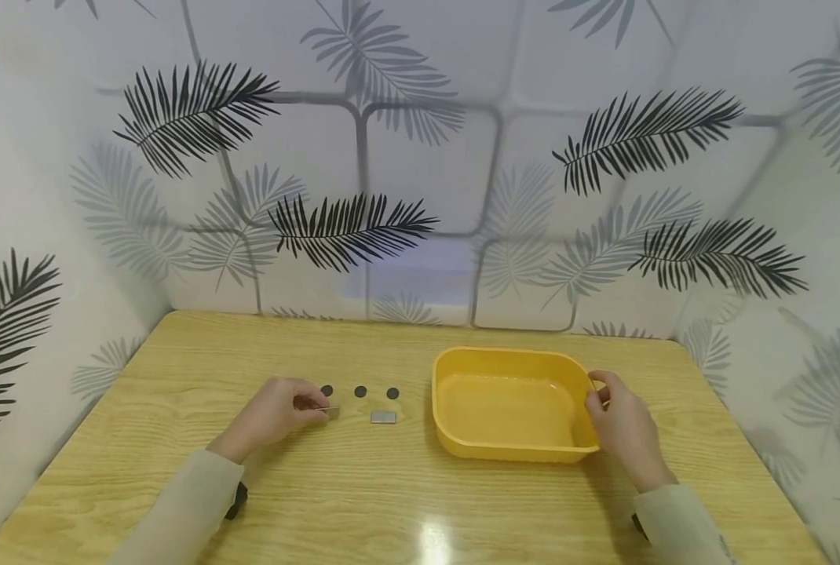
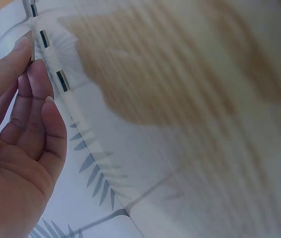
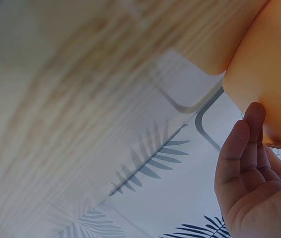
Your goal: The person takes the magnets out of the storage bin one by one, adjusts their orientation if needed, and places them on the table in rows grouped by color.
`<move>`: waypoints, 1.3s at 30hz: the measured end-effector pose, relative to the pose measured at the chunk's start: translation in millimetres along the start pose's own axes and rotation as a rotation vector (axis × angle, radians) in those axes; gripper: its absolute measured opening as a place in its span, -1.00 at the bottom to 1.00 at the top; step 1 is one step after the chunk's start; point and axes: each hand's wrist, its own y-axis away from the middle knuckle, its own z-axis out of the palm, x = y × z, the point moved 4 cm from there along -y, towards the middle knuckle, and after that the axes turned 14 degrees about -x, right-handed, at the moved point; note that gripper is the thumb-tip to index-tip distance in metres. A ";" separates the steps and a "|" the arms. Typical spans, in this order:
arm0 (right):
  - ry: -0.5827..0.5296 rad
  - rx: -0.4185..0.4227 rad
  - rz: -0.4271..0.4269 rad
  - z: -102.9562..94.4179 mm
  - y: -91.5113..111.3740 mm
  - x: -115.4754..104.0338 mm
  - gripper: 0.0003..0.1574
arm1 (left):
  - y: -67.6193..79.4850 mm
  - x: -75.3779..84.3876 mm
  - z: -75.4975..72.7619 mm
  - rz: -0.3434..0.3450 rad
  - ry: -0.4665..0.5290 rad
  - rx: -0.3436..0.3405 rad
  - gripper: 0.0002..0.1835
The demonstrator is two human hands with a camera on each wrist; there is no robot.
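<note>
My left hand [image 1: 286, 412] pinches a small thin flat metallic piece [image 1: 330, 408] between thumb and fingertips, just above the table. The same piece [image 2: 33, 47] is seen edge-on in the left wrist view. To its right lies a small grey rectangular piece [image 1: 383, 417]. Behind both is a row of three small black discs [image 1: 360, 391], the leftmost close to the left fingers. At the right, my right hand [image 1: 625, 428] grips the right rim of a yellow plastic basin [image 1: 508, 453] with no contents visible. Fingers [image 3: 253, 119] lie against the basin's outer wall in the right wrist view.
Everything stands on a wood-grain table [image 1: 363, 502]. Its back edge meets a pale wall covering [image 1: 420, 267] with a leaf print, which also runs along both sides.
</note>
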 end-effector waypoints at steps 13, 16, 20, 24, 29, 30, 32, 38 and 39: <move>0.016 0.029 -0.004 -0.1 -2.7 1.5 -0.48 | -5.5 -4.0 4.5 -0.018 -0.056 -0.064 -0.90; 0.014 0.029 -0.004 -0.4 -3.3 1.4 -0.48 | -5.1 -3.4 4.2 -0.001 -0.086 -0.065 -0.87; 0.013 0.024 0.005 -0.9 -3.1 1.8 -0.48 | -5.0 1.3 5.0 0.013 -0.095 -0.074 -0.83; 0.012 0.010 0.014 -0.5 -2.8 2.6 -0.48 | -5.6 5.7 6.4 0.013 -0.088 -0.079 -0.82; 0.010 0.010 0.010 -0.2 -3.2 2.9 -0.49 | -7.0 4.8 6.3 0.004 -0.090 -0.077 -0.82; 0.010 0.012 0.009 -0.2 -3.0 2.9 -0.49 | -7.5 4.1 6.3 0.002 -0.091 -0.076 -0.82; 0.008 0.014 0.008 -0.3 -2.9 2.9 -0.49 | -7.2 3.7 6.0 0.013 -0.099 -0.076 -0.82; 0.010 0.008 0.010 -0.2 -2.8 3.2 -0.49 | -4.5 1.6 4.7 0.027 -0.104 -0.081 -0.79; 0.010 0.009 0.011 -0.1 -2.7 3.3 -0.49 | -4.2 0.9 4.4 0.022 -0.102 -0.081 -0.78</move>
